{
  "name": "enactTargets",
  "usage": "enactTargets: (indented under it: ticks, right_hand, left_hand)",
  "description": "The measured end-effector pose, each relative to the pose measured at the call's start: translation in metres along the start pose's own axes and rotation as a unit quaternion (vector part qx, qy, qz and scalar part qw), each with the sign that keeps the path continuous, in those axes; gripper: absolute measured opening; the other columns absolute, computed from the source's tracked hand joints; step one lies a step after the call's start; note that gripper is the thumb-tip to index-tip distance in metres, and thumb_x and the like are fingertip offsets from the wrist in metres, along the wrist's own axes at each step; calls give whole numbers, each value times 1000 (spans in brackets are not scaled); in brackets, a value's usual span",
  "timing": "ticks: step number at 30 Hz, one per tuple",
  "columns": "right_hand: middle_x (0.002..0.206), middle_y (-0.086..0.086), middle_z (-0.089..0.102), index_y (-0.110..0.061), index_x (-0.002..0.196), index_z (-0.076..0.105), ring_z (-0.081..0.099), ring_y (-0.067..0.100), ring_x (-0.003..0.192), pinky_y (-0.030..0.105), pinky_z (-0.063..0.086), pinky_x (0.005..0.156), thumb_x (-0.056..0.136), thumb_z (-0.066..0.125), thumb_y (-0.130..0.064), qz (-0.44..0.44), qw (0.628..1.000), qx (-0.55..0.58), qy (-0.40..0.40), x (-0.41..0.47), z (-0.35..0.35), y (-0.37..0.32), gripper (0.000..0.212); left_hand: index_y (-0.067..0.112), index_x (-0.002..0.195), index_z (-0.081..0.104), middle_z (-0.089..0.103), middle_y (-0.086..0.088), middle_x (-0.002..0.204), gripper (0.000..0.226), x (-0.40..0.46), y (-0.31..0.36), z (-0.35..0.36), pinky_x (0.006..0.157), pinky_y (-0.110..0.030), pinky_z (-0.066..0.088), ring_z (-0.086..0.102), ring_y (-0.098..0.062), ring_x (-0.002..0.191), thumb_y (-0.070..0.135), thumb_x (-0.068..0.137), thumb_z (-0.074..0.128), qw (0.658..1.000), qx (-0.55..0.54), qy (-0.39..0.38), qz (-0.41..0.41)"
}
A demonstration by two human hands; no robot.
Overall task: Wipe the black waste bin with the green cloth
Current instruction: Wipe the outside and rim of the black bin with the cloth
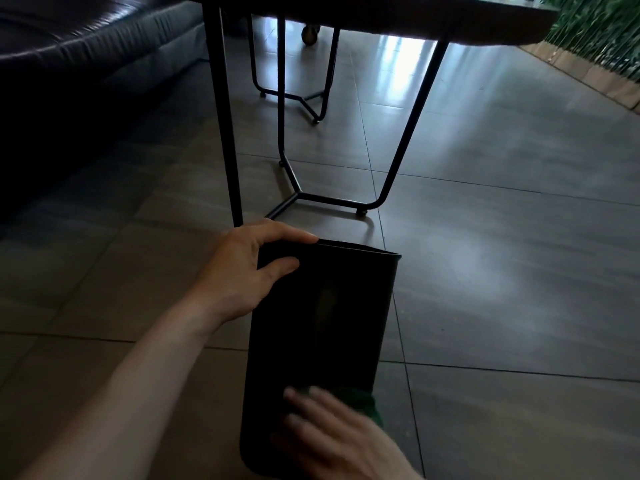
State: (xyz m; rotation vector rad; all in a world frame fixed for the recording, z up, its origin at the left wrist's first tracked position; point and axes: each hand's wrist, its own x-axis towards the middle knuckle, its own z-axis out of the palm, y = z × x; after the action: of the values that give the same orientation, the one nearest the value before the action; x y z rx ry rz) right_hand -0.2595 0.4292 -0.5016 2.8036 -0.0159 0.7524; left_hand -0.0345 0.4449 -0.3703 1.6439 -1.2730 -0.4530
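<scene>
The black waste bin [318,323] lies tipped on its side over the tiled floor, its open rim pointing away from me. My left hand [242,271] grips the rim at the far left corner, thumb on the side wall and fingers curled over the edge. My right hand [332,434] lies flat on the near end of the bin's side, fingers straight and blurred, pressing the green cloth [367,400] against it. Only a dark green edge of the cloth shows past my fingers.
A dark table with black metal legs [391,174] stands just beyond the bin. A dark leather sofa [86,46] fills the upper left. Green foliage [602,26] lines the upper right. Grey floor tiles [519,271] spread to the right.
</scene>
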Motion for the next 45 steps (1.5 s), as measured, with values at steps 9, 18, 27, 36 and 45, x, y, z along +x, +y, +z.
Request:
enactTargets:
  ticks: [9,18,27,36,45]
  right_hand:
    - [143,13,59,-11,145,55,35,32,152,49,32,123,104,61,-18,143,987,59,52,51,-16,54,42]
    - [143,10,59,-15,144,57,37,31,151,48,36,121,108,50,-17,77,995,63,13,34,-30,61,36]
    - [146,6,58,-19,145,56,32,31,153,46,37,121,110,48,-16,-7,997,50,-51,-7,-10,23,36]
    - [150,14,53,-9,147,53,29,30,155,52,42,116,101,57,-19,212,973,82,43,56,-37,93,47]
    - [151,5,55,-15,146,53,24,32,156,40,40,119,112,41,-13,-86,993,19,-81,-27,-24,24,37]
  left_hand:
    - [31,110,76,71,10,108,37,6,-3,4,92,-8,45,65,-1,106,3,87,74,1000,9,-4,23]
    - [46,107,74,70,22,103,45,9,-8,11,92,-11,46,66,2,104,8,84,77,999,32,11,41]
    - [47,105,73,70,18,109,42,11,-9,9,90,-5,42,64,2,106,10,85,77,999,33,29,2]
    - [45,110,73,70,19,111,42,10,-5,13,96,-17,48,64,1,109,10,87,75,999,37,15,17]
    - [43,107,75,71,18,109,40,5,-4,6,90,-5,45,64,3,106,11,84,79,999,28,14,-4]
